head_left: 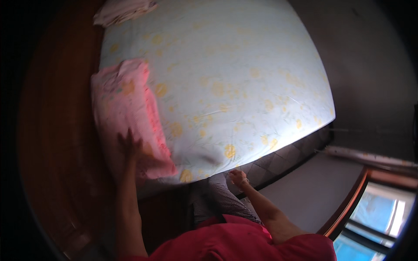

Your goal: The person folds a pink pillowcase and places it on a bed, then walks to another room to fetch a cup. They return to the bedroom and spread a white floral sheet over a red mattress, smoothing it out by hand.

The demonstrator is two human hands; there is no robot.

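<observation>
A pink pillow [117,106] with a yellow-orange print and a brighter pink ruffled edge lies along the left side of the bed. My left hand [130,145] rests flat on its near half, fingers spread. Beneath it is a pale mattress sheet [209,69] with yellow flowers. Off the bed's near edge, my right hand [238,178] hangs low with its fingers curled in, and I see nothing in it. A thin bracelet [247,180] circles that wrist.
Folded pinkish cloth [124,11] lies at the far left corner of the bed. Brown wood [61,113] runs along the left. Tiled floor [287,154] shows past the near edge, and a wood-framed window [374,213] is at the lower right.
</observation>
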